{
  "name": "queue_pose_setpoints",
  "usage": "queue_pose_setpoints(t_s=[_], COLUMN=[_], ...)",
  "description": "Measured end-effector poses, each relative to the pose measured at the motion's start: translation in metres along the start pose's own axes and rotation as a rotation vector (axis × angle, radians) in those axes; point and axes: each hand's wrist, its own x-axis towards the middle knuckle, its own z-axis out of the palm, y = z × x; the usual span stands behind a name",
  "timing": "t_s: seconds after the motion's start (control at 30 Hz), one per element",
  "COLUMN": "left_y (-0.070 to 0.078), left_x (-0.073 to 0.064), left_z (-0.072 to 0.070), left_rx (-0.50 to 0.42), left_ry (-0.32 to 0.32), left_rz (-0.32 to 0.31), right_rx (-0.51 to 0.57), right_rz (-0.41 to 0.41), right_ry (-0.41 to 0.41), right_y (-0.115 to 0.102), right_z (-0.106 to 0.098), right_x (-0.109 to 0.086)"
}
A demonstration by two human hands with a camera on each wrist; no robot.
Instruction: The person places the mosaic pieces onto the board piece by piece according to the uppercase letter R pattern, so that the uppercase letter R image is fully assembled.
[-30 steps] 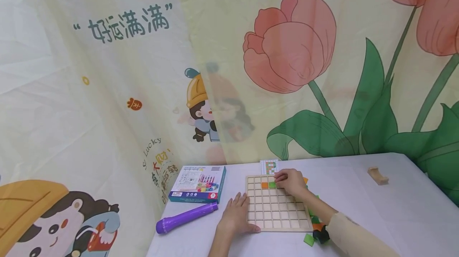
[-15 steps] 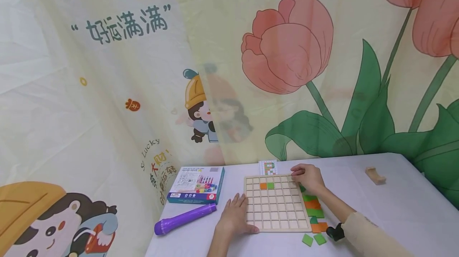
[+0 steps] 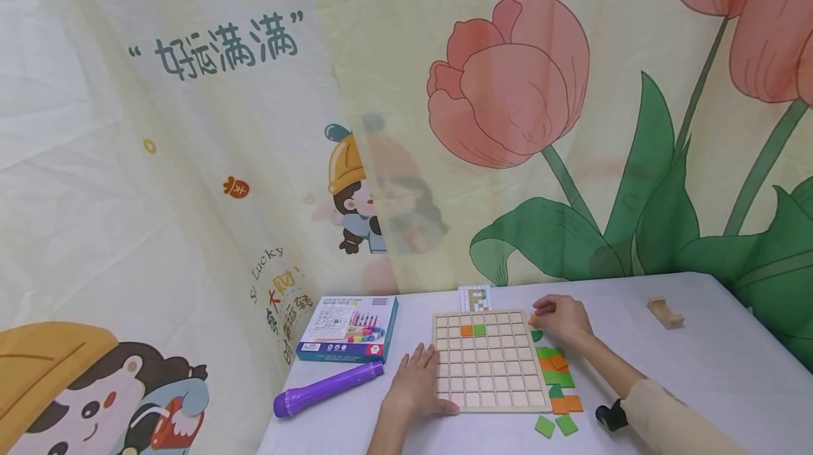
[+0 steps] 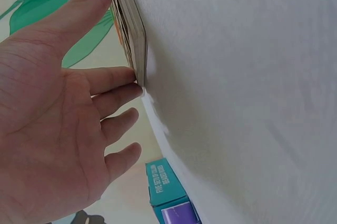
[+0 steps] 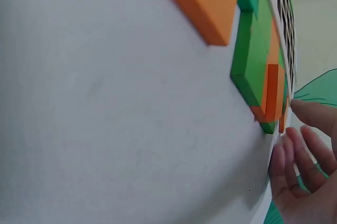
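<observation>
A square wooden grid board (image 3: 489, 370) lies on the table; one orange tile (image 3: 466, 331) and one green tile (image 3: 479, 330) sit side by side in its second row. My left hand (image 3: 414, 384) spreads along the board's left side, thumb at the front corner; the left wrist view shows fingertips at the board's edge. Past the board's far right corner, my right hand (image 3: 563, 317) has its fingertips right at a small orange tile (image 3: 532, 319). The right wrist view shows thumb and fingers apart around that spot; I cannot tell whether they pinch the tile.
Loose green and orange tiles (image 3: 555, 377) line the board's right side, with two green tiles (image 3: 567, 425) nearer the front. A pattern card (image 3: 475, 297) lies behind the board. Left are a boxed set (image 3: 349, 328) and a purple tube (image 3: 329, 389); far right, a wooden block (image 3: 665, 312).
My right hand has moved right, from the board's top rows past its far right corner to the small orange tile. The left hand stays at the board's left side.
</observation>
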Motion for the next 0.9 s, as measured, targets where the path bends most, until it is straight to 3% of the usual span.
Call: queue_pose_setpoints(t_s=[0.37,0.9], left_y=[-0.0026,-0.0015], left_x=[-0.0009,-0.0020], left_z=[0.0021,0.0028], left_rx=[-0.003,0.007], left_ry=[0.015,0.028], left_rz=[0.017,0.021], right_rx=[-0.065,0.059], right_rz=[-0.025,0.005], right_ry=[0.010,0.048], right_y=[0.0011,-0.0051], right_z=[-0.0001,-0.0050], right_x=[-0.0023,0.0000])
